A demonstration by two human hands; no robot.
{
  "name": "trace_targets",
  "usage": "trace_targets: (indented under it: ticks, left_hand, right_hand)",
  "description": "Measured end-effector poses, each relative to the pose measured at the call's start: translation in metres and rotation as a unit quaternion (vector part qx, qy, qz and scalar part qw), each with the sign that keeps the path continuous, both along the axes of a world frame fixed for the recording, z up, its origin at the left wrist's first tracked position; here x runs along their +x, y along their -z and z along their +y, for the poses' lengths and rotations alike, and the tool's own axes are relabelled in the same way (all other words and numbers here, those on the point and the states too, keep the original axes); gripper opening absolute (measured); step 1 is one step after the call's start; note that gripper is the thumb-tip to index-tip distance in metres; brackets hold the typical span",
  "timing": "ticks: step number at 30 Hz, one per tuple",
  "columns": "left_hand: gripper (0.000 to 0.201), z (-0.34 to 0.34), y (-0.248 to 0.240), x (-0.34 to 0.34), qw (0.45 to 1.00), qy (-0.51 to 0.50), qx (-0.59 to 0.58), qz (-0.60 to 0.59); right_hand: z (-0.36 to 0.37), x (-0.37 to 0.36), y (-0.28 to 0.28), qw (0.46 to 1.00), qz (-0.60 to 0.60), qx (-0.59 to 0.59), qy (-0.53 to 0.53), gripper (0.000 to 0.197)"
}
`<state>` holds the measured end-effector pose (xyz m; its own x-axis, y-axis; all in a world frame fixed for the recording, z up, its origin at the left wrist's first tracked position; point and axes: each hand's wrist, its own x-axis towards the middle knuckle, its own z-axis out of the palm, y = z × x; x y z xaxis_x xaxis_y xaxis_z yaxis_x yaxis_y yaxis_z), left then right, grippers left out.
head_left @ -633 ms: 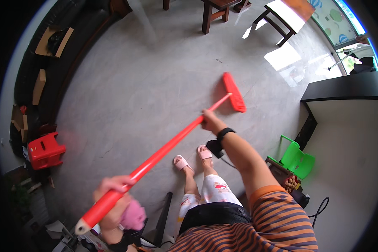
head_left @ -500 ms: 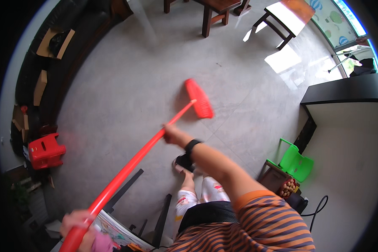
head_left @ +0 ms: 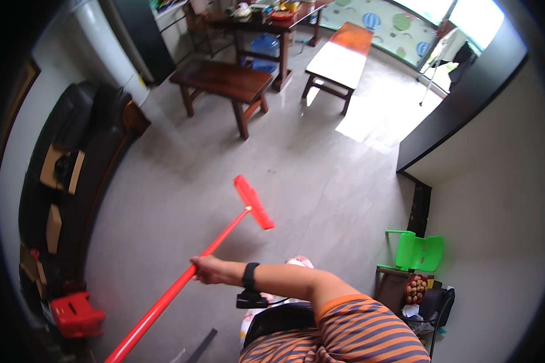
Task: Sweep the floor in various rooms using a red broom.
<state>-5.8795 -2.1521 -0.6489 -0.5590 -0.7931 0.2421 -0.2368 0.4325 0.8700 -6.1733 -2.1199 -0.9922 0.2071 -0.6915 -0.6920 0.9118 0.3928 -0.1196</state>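
My right hand (head_left: 208, 269), with a black band on its wrist, is closed around the middle of a long red broom handle (head_left: 157, 310). The handle slants from the lower left edge up to a red broom head (head_left: 254, 202) over the grey floor. A soft shadow on the floor lies a little nearer to me than the head; whether the bristles touch the floor I cannot tell. My left hand is out of the picture, and so is the handle's near end.
A dark sofa (head_left: 106, 181) with cardboard pieces lines the left wall, a red stool (head_left: 77, 314) at its near end. Ahead stand a brown bench (head_left: 221, 80) and another bench (head_left: 340, 57) by a table (head_left: 266, 24). A green chair (head_left: 415, 251) is on the right.
The view has tipped up, showing more of the far room. The broom head now appears lower and farther left. My left hand has gone from the picture; my right keeps its grip.
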Motion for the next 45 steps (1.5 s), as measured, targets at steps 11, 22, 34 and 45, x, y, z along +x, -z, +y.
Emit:
trace_targets:
  ticks: [11,22,34,45]
  left_hand:
    - [0.012,0.055,0.201,-0.573,0.921,0.313,0.224,0.054]
    - [0.021,0.2,0.373,-0.911,0.879,0.381,0.287,0.013]
    - [0.021,0.035,0.112,-0.741,0.974,0.108,0.15,-0.131]
    - [0.02,-0.006,0.243,-0.778,0.971,0.122,0.203,0.018]
  right_hand:
    - [0.226,-0.586,0.084,0.882,0.213,0.148,0.394,0.021]
    - [0.317,-0.821,0.199,0.797,0.336,0.379,0.33,0.012]
    - [0.091,-0.608,0.067,0.984,-0.01,0.087,0.157,0.022]
    - [0.062,-0.752,0.131,0.893,0.289,0.154,0.309,0.027]
